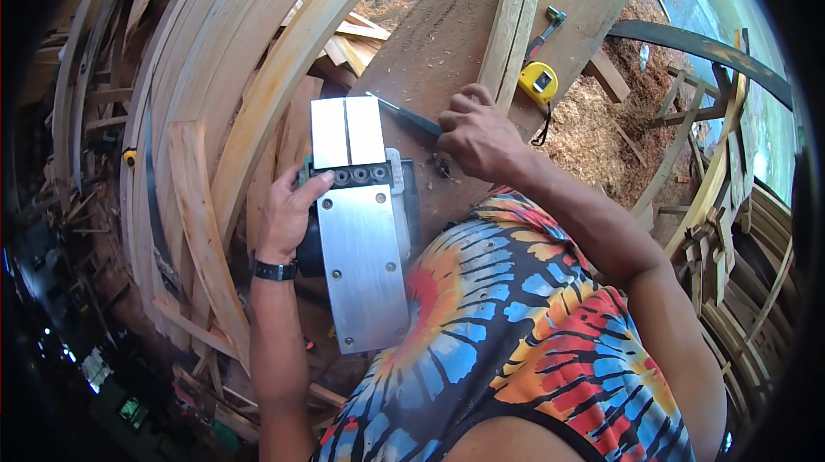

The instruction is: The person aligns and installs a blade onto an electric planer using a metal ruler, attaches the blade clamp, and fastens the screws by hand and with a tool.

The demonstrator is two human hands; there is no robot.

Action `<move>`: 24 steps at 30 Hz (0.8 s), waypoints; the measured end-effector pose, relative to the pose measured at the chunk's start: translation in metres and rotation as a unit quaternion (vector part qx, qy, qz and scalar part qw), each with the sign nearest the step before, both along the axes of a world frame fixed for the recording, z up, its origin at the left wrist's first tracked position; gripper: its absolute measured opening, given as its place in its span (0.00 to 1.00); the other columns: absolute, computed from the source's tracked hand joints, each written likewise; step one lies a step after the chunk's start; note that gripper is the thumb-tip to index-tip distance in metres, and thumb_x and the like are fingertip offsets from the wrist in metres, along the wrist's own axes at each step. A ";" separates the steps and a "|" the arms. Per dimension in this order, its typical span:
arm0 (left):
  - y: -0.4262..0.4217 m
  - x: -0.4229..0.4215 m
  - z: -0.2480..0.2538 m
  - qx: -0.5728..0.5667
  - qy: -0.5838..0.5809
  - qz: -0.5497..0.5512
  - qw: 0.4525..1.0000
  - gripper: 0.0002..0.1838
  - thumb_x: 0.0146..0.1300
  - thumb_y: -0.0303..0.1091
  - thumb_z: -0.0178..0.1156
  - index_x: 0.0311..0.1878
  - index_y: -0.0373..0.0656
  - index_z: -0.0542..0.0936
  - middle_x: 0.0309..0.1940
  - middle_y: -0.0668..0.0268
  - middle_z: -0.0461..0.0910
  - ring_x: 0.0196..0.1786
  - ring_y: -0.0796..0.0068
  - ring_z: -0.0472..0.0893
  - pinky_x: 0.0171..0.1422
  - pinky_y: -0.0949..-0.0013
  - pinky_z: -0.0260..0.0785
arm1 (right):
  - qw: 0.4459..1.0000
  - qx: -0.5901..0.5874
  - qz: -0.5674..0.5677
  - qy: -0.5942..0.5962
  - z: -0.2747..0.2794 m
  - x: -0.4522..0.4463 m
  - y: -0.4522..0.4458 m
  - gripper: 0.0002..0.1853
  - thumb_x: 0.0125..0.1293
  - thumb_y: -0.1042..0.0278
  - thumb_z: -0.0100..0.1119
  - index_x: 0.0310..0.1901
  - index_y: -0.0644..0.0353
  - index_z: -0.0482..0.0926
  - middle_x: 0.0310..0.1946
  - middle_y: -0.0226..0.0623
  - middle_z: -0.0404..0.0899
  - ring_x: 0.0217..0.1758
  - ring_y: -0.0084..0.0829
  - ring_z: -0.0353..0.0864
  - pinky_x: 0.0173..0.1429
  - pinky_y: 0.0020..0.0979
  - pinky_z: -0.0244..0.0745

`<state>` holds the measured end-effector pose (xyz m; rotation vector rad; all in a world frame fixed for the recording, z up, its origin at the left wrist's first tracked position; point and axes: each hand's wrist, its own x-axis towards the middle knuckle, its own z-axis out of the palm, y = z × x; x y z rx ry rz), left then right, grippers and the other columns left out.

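Note:
An electric hand planer lies sole-up against the front of my shirt, its two bright metal plates facing me. Between the plates shows the dark cutter drum with a row of bolts. My left hand is closed around the planer's left side, the thumb resting by the leftmost bolt. To the upper right, my right hand is closed on a slim screwdriver-like tool with a thin metal shaft and a dark blue handle. Its tip points left, near the planer's far end; the fist hides the rest of the handle.
A wooden board lies beyond the planer, bearing a long plank, a yellow tape measure and a ratchet-like tool. Curved timber strips stand at left. Wood shavings cover the ground at right.

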<state>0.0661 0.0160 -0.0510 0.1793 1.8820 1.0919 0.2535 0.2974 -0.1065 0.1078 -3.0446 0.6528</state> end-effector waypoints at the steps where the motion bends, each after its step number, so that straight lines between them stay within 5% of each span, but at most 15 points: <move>1: -0.001 0.001 -0.001 -0.001 0.003 0.001 1.000 0.26 0.68 0.44 0.71 0.58 0.29 0.82 0.44 0.63 0.87 0.43 0.79 0.84 0.52 0.74 0.75 | 1.000 0.008 0.017 -0.011 -0.005 -0.003 -0.001 0.08 0.57 0.62 0.62 0.25 0.52 0.88 0.36 0.31 0.84 0.52 0.36 0.78 0.70 0.45 0.64; 16: 0.000 0.004 0.001 0.045 -0.022 0.023 0.998 0.25 0.68 0.42 0.71 0.59 0.31 0.82 0.44 0.65 0.88 0.44 0.79 0.84 0.53 0.74 0.76 | 0.994 0.002 0.097 -0.040 -0.029 -0.016 -0.007 0.08 0.59 0.63 0.62 0.28 0.55 0.85 0.39 0.37 0.82 0.53 0.39 0.78 0.76 0.50 0.61; 24: -0.005 0.001 -0.005 0.016 0.008 -0.003 1.000 0.30 0.69 0.44 0.71 0.63 0.28 0.78 0.45 0.65 0.87 0.45 0.81 0.84 0.53 0.75 0.75 | 0.985 -0.170 0.005 -0.031 0.003 -0.029 -0.004 0.03 0.58 0.72 0.65 0.33 0.58 0.81 0.30 0.39 0.82 0.43 0.45 0.84 0.62 0.49 0.72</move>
